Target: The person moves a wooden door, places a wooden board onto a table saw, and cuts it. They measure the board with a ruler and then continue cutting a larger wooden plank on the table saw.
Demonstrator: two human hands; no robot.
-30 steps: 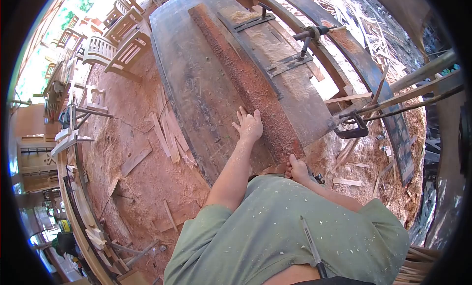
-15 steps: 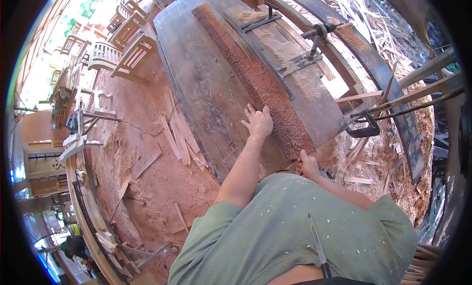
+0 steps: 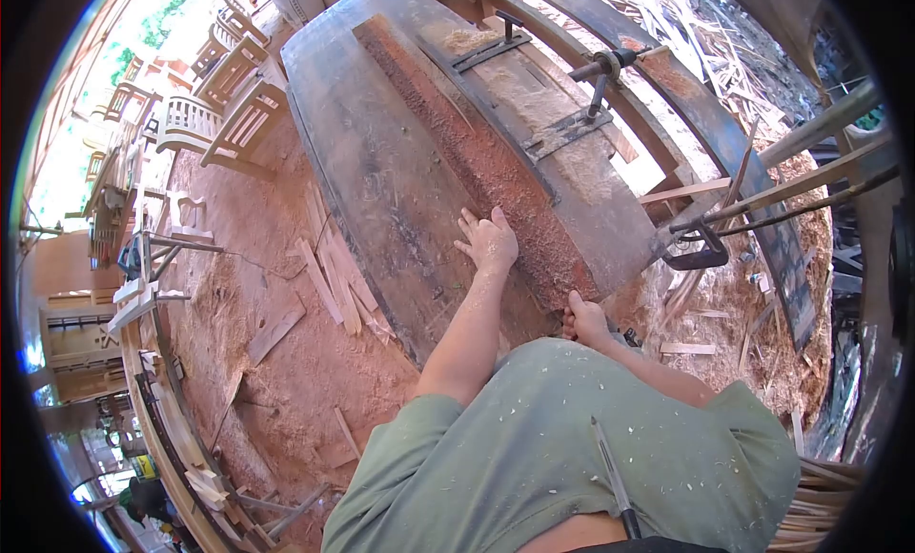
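Note:
A long reddish wooden plank (image 3: 477, 157), rough and strewn with chips, lies lengthwise on a worn tabletop (image 3: 362, 181) along a dark straight fence (image 3: 505, 138). My left hand (image 3: 488, 240) rests at the plank's left edge about halfway to the near end, fingers spread and thumb over the plank. At the near end, close to my body, my right hand (image 3: 587, 322) is closed on the plank's end, with its thumb uppermost. The undersides of its fingers are hidden.
Clamps (image 3: 572, 133) hold the fence side of the table, where sawdust is piled. A metal bar with a handle (image 3: 701, 253) juts in from the right. Offcuts (image 3: 329, 281) litter the dusty floor. Wooden chairs (image 3: 224, 119) stand at the far left, and a curved bench (image 3: 157, 400) runs lower left.
The whole view has shifted slightly, so the table appears further left. My right hand's fingers look more curled at the plank's end. The plank shows little movement against the table.

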